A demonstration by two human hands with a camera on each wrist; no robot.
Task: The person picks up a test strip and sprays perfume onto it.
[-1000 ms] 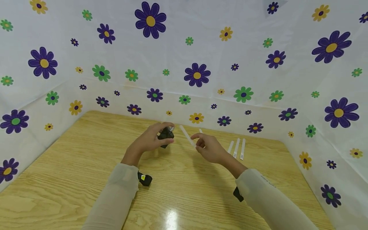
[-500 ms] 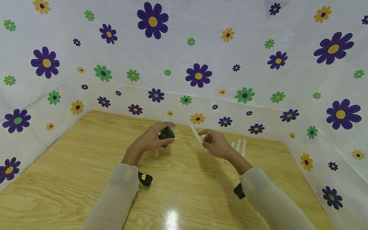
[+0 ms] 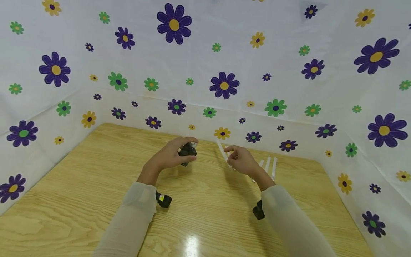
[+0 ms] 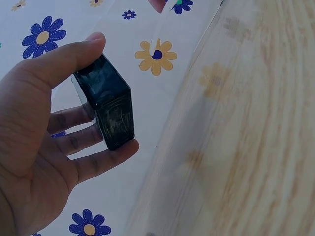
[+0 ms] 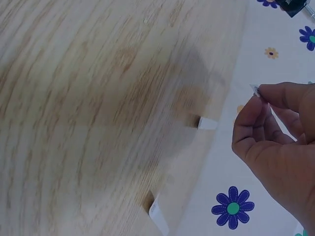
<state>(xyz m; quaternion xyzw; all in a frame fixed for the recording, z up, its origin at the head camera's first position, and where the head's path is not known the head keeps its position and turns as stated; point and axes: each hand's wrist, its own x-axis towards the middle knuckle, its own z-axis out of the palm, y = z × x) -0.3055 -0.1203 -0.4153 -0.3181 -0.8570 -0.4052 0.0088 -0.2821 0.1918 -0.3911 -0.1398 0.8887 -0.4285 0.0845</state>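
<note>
In the head view my left hand [image 3: 167,155] grips a dark, faceted glass perfume bottle [image 3: 187,151] above the far part of the table. Its top has a silvery spray nozzle. In the left wrist view the thumb lies along one end of the bottle [image 4: 114,105] and the fingers support the other. My right hand [image 3: 242,160], a short way right of it, pinches the lower end of a white paper test strip [image 3: 222,150] between thumb and forefinger. The strip leans up and left, apart from the bottle. Only its tip [image 5: 255,90] shows in the right wrist view.
Several more white strips [image 3: 274,167] lie on the wooden table [image 3: 199,200] to the right, partly behind the right hand and wrist. A flower-printed white sheet [image 3: 192,60] stands along the back and sides. Black wrist cameras [image 3: 164,200] hang beneath both sleeves.
My right hand has drawn the strip rightward, away from the bottle, and then stayed nearly still. The left hand keeps holding the bottle in place. The head view has shifted slightly.
</note>
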